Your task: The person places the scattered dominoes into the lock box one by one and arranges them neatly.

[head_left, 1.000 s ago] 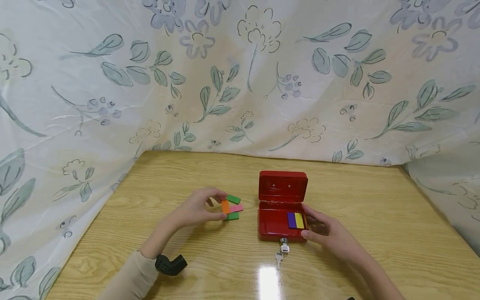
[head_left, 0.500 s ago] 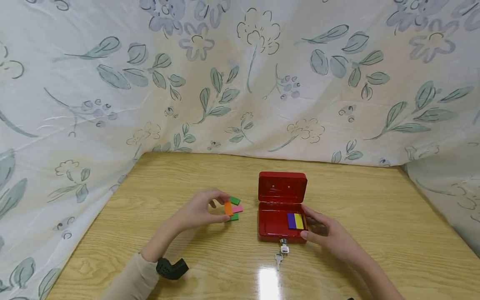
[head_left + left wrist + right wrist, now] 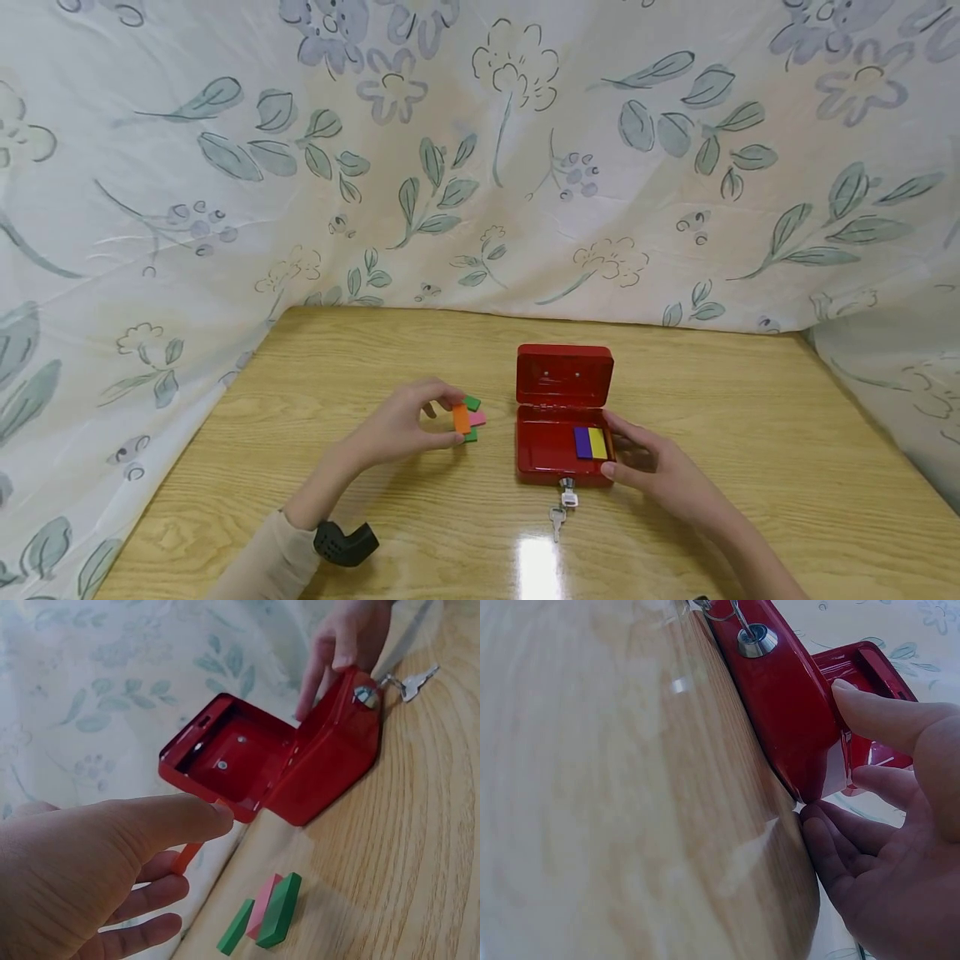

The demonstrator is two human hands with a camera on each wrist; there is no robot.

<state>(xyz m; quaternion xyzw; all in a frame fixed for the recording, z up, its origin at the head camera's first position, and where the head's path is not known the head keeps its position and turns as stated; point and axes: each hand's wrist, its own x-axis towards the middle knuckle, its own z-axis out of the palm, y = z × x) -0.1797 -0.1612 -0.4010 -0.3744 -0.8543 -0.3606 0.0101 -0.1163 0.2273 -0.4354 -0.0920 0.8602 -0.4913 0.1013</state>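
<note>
My left hand (image 3: 405, 423) pinches an orange block (image 3: 461, 418) between thumb and fingers, above several small flat blocks on the table. Under it lie a green block (image 3: 280, 910), a pink block (image 3: 262, 907) and another green block (image 3: 237, 928); the orange one partly covers them in the head view. A red metal cash box (image 3: 543, 446) stands with its lid (image 3: 566, 375) raised. Inside, a purple block (image 3: 582, 442) and a yellow block (image 3: 597, 443) lie side by side at the right wall. My right hand (image 3: 658, 467) holds the box's right side, thumb at the front corner.
Two keys hang from the lock at the box's front, one key (image 3: 557, 518) resting on the wooden table (image 3: 420, 533). A floral cloth (image 3: 450, 167) hangs behind the table and along its sides. A black device (image 3: 345, 543) sits at my left wrist.
My left hand has moved slightly right with the orange block, which now covers more of the green and pink blocks. The right hand and the box stay in place.
</note>
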